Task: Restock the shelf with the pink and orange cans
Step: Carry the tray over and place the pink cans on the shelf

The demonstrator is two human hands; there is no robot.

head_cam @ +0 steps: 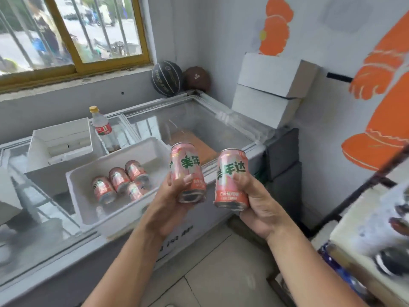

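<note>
My left hand [170, 202] grips a pink and orange can [187, 167] with green lettering, held upright and tilted slightly left. My right hand [259, 202] holds a second, matching can [231, 173] beside it. Both cans hang in the air above the front edge of a chest freezer. To their left, a white foam box [88, 209] rests on the freezer lid and holds several more of the same cans [120, 179], lying tilted. A blurred shelf [367, 231] with dark can tops shows at the right edge.
The glass-topped chest freezer [221, 129] fills the left and middle. On it stand another white foam box [59, 140] and a clear bottle with a yellow cap [103, 127]. Two basketballs [167, 77] sit in the corner. White boxes [272, 89] are stacked against the right wall.
</note>
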